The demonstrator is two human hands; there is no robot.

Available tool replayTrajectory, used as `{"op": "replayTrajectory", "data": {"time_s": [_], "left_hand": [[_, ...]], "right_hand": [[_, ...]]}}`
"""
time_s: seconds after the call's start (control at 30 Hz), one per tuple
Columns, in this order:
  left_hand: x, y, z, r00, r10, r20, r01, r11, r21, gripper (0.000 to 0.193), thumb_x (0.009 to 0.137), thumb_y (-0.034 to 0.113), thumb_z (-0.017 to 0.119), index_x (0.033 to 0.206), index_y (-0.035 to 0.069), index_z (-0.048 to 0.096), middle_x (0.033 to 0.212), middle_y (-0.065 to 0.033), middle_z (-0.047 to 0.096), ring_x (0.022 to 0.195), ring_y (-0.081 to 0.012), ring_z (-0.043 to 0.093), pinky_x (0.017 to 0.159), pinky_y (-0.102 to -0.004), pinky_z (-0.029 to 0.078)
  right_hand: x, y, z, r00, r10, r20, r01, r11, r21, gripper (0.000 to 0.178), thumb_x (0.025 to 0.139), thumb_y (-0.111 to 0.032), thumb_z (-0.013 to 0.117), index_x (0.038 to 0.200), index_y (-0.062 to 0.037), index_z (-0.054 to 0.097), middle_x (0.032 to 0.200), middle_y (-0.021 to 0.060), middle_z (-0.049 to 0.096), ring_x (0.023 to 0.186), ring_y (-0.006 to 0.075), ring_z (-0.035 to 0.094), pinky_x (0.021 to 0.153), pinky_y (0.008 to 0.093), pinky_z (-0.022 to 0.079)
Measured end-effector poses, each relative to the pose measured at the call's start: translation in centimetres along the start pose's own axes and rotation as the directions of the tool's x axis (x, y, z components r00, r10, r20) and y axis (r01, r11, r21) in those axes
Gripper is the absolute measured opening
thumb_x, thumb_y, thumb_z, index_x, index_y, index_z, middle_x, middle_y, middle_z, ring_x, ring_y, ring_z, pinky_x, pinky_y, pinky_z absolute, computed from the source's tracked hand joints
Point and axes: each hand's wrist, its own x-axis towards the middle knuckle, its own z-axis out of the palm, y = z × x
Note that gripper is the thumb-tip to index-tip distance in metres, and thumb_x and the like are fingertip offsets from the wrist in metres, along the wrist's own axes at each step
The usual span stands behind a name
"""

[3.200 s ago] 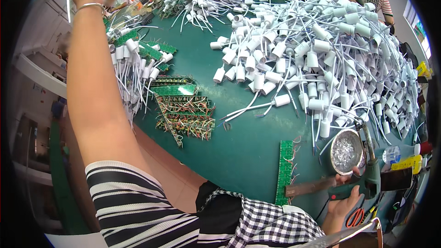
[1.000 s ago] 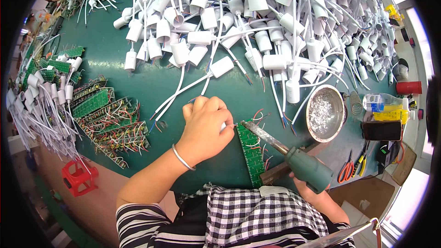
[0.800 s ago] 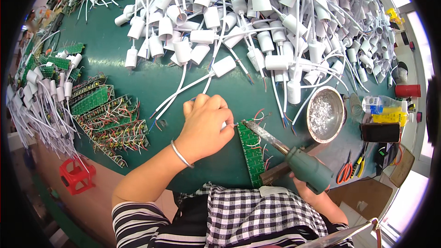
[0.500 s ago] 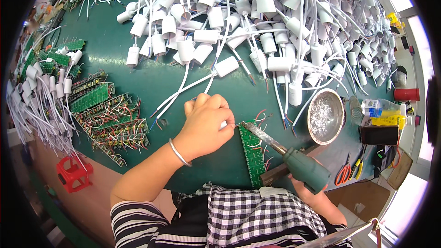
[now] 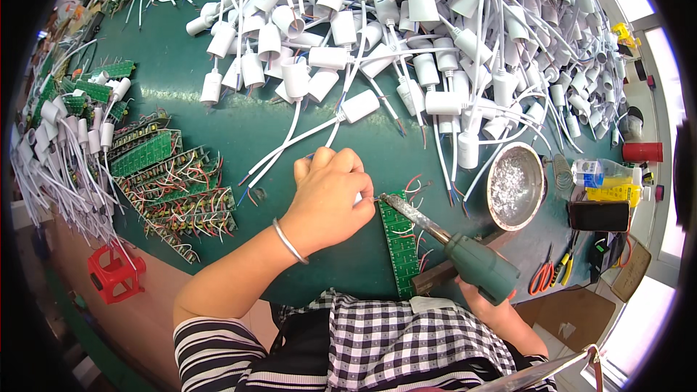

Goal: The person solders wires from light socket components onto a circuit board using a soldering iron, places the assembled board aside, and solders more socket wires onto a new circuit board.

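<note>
My left hand [image 5: 328,201], with a metal bangle at the wrist, pinches the end of a white cable [image 5: 359,197] at the top of a green circuit board strip [image 5: 401,250]. Most of that cable is hidden by my fingers. Closed round the green handle of a soldering iron [image 5: 481,268] is my right hand [image 5: 485,303], partly covered by it. The iron's metal tip reaches up and left to the board's top end, close to my left fingertips. Thin red and white wires stick out from the board's right side.
White lamp holders [image 5: 423,4] with cables are heaped at the back. Wired circuit boards [image 5: 163,189] lie left. To the right are a round bowl [image 5: 535,207] of silvery bits, a dark bar [image 5: 435,274], pliers [image 5: 541,276], a phone [image 5: 600,216] and a bottle [image 5: 592,172].
Both hands stay almost in place. My left fingers have shifted slightly right, and the iron's handle has moved a little left. The tip remains at the board's top end.
</note>
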Motion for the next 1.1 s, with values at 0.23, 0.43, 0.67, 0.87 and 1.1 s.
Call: {"op": "replayTrajectory", "data": {"time_s": [0.23, 0.43, 0.67, 0.87, 1.1], "left_hand": [[0.1, -0.1, 0.0, 1.0, -0.006, 0.013, 0.006, 1.0, 0.019, 0.002, 0.065, 0.014, 0.063, 0.066, 0.013, 0.062, 0.088, 0.0002, 0.048, 0.091, -0.0224, 0.041, 0.082, -0.0386, 0.025], [0.2, 0.1, 0.0, 0.999, -0.017, 0.032, 0.016, 0.999, 0.029, 0.002, 0.065, 0.014, 0.063, 0.066, 0.012, 0.062, 0.088, -0.0002, 0.048, 0.091, -0.0224, 0.041, 0.082, -0.0391, 0.026], [0.2, 0.1, 0.0, 1.0, -0.001, 0.017, 0.001, 0.999, 0.041, 0.002, 0.065, 0.014, 0.063, 0.067, 0.013, 0.062, 0.088, -0.0001, 0.048, 0.091, -0.0226, 0.042, 0.082, -0.0394, 0.026], [0.2, 0.0, -0.1, 1.0, 0.0, 0.023, -0.001, 0.999, 0.041, 0.002, 0.065, 0.015, 0.064, 0.067, 0.014, 0.063, 0.088, 0.0002, 0.048, 0.09, -0.0225, 0.042, 0.082, -0.0387, 0.026], [0.5, -0.1, -0.7, 0.995, -0.006, 0.098, 0.005, 1.0, 0.011, 0.003, 0.067, 0.015, 0.064, 0.069, 0.013, 0.065, 0.088, 0.0002, 0.049, 0.091, -0.0219, 0.042, 0.082, -0.0391, 0.026]], "right_hand": [[0.7, -0.6, -0.3, 0.995, -0.085, 0.052, 0.089, 0.991, -0.099, 0.038, 0.071, -0.004, 0.068, 0.107, 0.0016, 0.057, 0.103, 0.0142, 0.062, 0.09, 0.027, 0.062, 0.081, 0.0336, 0.049], [1.1, -1.0, -0.2, 0.988, -0.149, -0.035, 0.142, 0.977, -0.161, 0.035, 0.072, -0.003, 0.066, 0.106, -0.0003, 0.059, 0.1, 0.0125, 0.063, 0.089, 0.0272, 0.062, 0.08, 0.0337, 0.049], [-0.5, 0.0, -0.6, 0.999, -0.043, 0.023, 0.045, 0.99, -0.136, 0.037, 0.074, -0.003, 0.065, 0.109, 0.0012, 0.056, 0.099, 0.0128, 0.063, 0.09, 0.0266, 0.061, 0.082, 0.0363, 0.048], [-0.9, 0.5, 0.0, 0.996, 0.083, -0.044, -0.079, 0.994, 0.071, 0.036, 0.076, -0.008, 0.066, 0.109, 0.0023, 0.055, 0.104, 0.0147, 0.06, 0.094, 0.0256, 0.061, 0.085, 0.0348, 0.047], [-0.4, -0.2, -0.1, 0.993, 0.117, -0.005, -0.115, 0.985, 0.128, 0.037, 0.076, -0.007, 0.066, 0.11, 0.0026, 0.055, 0.104, 0.0148, 0.06, 0.095, 0.0249, 0.06, 0.085, 0.0338, 0.047]]}}
